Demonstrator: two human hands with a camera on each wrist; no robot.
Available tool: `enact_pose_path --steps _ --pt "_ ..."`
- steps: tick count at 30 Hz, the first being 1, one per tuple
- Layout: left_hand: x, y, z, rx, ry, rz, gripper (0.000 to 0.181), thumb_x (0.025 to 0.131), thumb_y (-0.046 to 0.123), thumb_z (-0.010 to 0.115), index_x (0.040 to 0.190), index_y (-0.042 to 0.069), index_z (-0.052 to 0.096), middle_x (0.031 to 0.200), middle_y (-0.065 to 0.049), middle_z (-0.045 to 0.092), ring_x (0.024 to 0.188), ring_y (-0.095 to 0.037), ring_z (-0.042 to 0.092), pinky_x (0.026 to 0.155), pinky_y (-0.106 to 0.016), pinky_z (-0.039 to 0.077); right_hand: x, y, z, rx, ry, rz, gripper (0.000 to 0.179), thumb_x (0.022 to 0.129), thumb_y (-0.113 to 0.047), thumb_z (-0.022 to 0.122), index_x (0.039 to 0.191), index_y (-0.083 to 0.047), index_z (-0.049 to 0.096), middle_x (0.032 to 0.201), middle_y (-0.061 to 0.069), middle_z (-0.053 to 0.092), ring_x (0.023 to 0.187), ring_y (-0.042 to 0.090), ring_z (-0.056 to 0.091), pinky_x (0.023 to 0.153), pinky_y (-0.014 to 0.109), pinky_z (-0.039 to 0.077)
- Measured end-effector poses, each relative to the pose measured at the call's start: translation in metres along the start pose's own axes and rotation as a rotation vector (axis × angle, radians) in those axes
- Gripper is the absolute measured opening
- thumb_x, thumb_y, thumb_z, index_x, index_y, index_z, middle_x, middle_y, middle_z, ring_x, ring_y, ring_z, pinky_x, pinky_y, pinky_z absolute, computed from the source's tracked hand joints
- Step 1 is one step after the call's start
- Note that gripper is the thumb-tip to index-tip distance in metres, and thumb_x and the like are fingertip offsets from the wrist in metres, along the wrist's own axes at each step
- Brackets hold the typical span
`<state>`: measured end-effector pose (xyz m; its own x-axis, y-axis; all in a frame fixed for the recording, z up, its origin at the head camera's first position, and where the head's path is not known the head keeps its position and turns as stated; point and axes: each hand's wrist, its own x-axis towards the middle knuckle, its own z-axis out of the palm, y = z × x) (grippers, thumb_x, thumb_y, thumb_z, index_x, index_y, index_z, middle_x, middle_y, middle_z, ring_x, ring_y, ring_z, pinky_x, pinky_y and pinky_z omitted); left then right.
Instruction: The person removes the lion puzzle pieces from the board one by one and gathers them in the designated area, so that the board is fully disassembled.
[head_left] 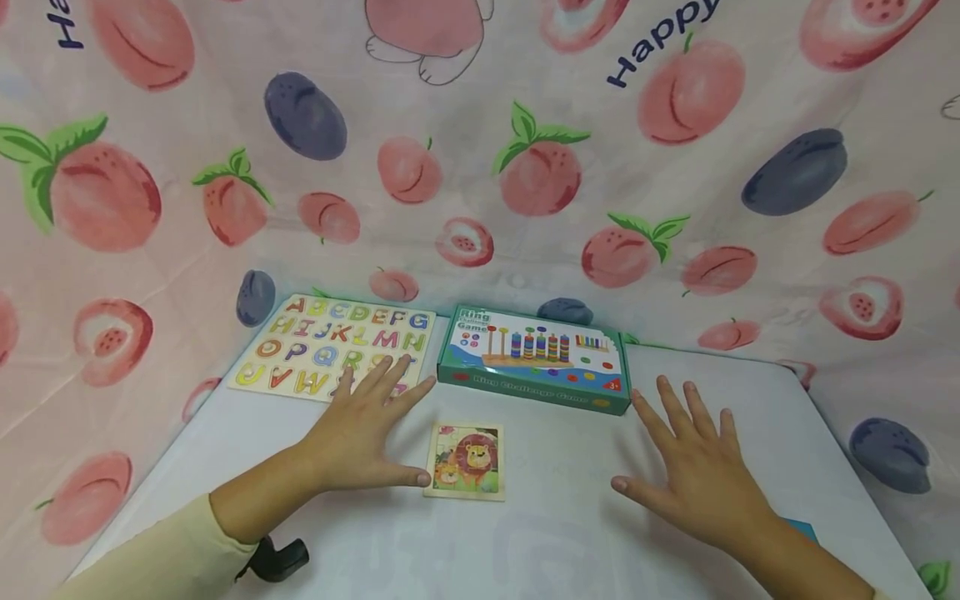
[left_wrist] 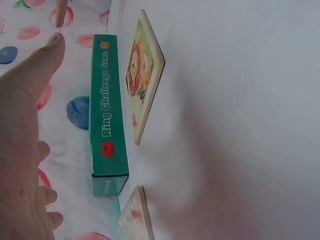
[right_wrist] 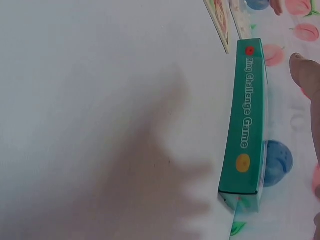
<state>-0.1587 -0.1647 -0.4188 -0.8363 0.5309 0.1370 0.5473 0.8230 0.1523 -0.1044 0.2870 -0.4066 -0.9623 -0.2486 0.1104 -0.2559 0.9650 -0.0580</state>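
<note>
My left hand (head_left: 352,437) hovers over the table with its fingers spread and holds nothing. Its thumb tip overlaps the left edge of a small wooden lion puzzle (head_left: 465,462) in the head view, while its fingers cover the lower right of the alphabet board (head_left: 330,342). On the other side, my right hand (head_left: 701,471) is also spread above the table, with nothing in it. Between and beyond both hands lies a green Ring Challenge Game box (head_left: 534,358). The left wrist view shows the lion puzzle (left_wrist: 142,75) lying flat in front of the box.
A black curved object (head_left: 277,560) lies under my left forearm. Part of a blue item (head_left: 801,528) shows behind my right wrist. The white table (head_left: 555,533) backs onto a fruit-print cloth (head_left: 517,225) that also rises along both sides.
</note>
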Motion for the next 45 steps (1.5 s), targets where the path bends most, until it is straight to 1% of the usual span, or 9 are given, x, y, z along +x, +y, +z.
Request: enact_pose_path --steps 7,15,20,22,25,30,35,39,45 --pt "-0.005 0.006 0.006 -0.042 -0.057 -0.016 0.117 0.072 0.087 0.075 0.169 0.036 0.034 0.177 -0.012 0.020 0.162 -0.042 0.016 0.116 -0.082 0.011 0.007 -0.012 0.004 0.028 -0.027 -0.023 0.114 0.085 -0.085 0.064 0.172 -0.022 0.025 0.178 0.018 0.011 0.161 0.051 0.003 0.113 0.085 0.003" --pt "-0.011 0.013 0.018 -0.070 -0.130 0.020 0.110 0.076 0.080 0.078 0.167 0.031 0.040 0.175 -0.013 0.027 0.161 -0.041 0.023 0.120 -0.077 0.013 0.019 -0.033 0.013 0.038 -0.033 -0.052 0.111 0.084 -0.085 0.065 0.171 -0.027 0.027 0.175 0.019 0.022 0.161 0.051 0.010 0.114 0.084 0.008" --pt "-0.015 0.014 0.022 -0.108 -0.175 0.051 0.101 0.078 0.073 0.082 0.162 0.029 0.048 0.170 -0.013 0.038 0.156 -0.038 0.034 0.121 -0.075 0.016 0.025 -0.044 0.020 0.084 0.009 -0.124 0.107 0.085 -0.075 0.075 0.170 -0.025 0.032 0.169 0.017 0.035 0.156 0.045 0.027 0.118 0.073 0.027" --pt "-0.016 0.014 0.023 -0.124 -0.190 0.056 0.096 0.079 0.070 0.083 0.160 0.029 0.052 0.167 -0.012 0.042 0.155 -0.036 0.036 0.121 -0.073 0.019 0.027 -0.047 0.023 0.106 0.025 -0.154 0.106 0.085 -0.070 0.078 0.169 -0.024 0.034 0.165 0.016 0.041 0.152 0.042 0.035 0.114 0.069 0.037" --pt "-0.018 0.013 0.025 -0.148 -0.202 0.055 0.087 0.083 0.065 0.083 0.156 0.028 0.057 0.164 -0.009 0.047 0.153 -0.033 0.039 0.122 -0.068 0.024 0.029 -0.052 0.027 0.117 0.030 -0.178 0.102 0.085 -0.066 0.080 0.168 -0.025 0.037 0.159 0.014 0.047 0.147 0.038 0.043 0.107 0.067 0.045" --pt "-0.017 0.013 0.029 -0.163 -0.186 0.078 0.070 0.089 0.056 0.082 0.149 0.024 0.064 0.154 -0.007 0.056 0.144 -0.030 0.050 0.119 -0.057 0.036 0.037 -0.062 0.033 0.118 0.019 -0.189 0.092 0.086 -0.060 0.082 0.163 -0.024 0.047 0.148 0.009 0.057 0.137 0.034 0.054 0.104 0.062 0.050" --pt "-0.016 0.015 0.035 -0.150 -0.136 0.107 0.062 0.091 0.050 0.082 0.144 0.021 0.068 0.139 -0.003 0.063 0.126 -0.022 0.059 0.109 -0.049 0.047 0.045 -0.074 0.040 0.145 0.014 -0.205 0.083 0.086 -0.055 0.084 0.157 -0.022 0.056 0.139 0.004 0.064 0.129 0.029 0.060 0.105 0.057 0.051" --pt "-0.015 0.019 0.038 -0.139 -0.118 0.097 0.062 0.090 0.053 0.083 0.143 0.023 0.070 0.129 0.003 0.064 0.113 -0.015 0.058 0.100 -0.044 0.050 0.050 -0.087 0.042 0.178 0.003 -0.236 0.075 0.089 -0.049 0.083 0.154 -0.020 0.059 0.135 0.004 0.066 0.125 0.027 0.063 0.103 0.053 0.053" --pt "-0.015 0.023 0.039 -0.140 -0.107 0.085 0.063 0.089 0.054 0.084 0.142 0.024 0.070 0.123 0.005 0.063 0.107 -0.013 0.056 0.094 -0.042 0.050 0.066 -0.104 0.044 0.206 -0.049 -0.327 0.064 0.094 -0.040 0.080 0.151 -0.018 0.062 0.132 0.003 0.067 0.121 0.025 0.065 0.101 0.049 0.055"
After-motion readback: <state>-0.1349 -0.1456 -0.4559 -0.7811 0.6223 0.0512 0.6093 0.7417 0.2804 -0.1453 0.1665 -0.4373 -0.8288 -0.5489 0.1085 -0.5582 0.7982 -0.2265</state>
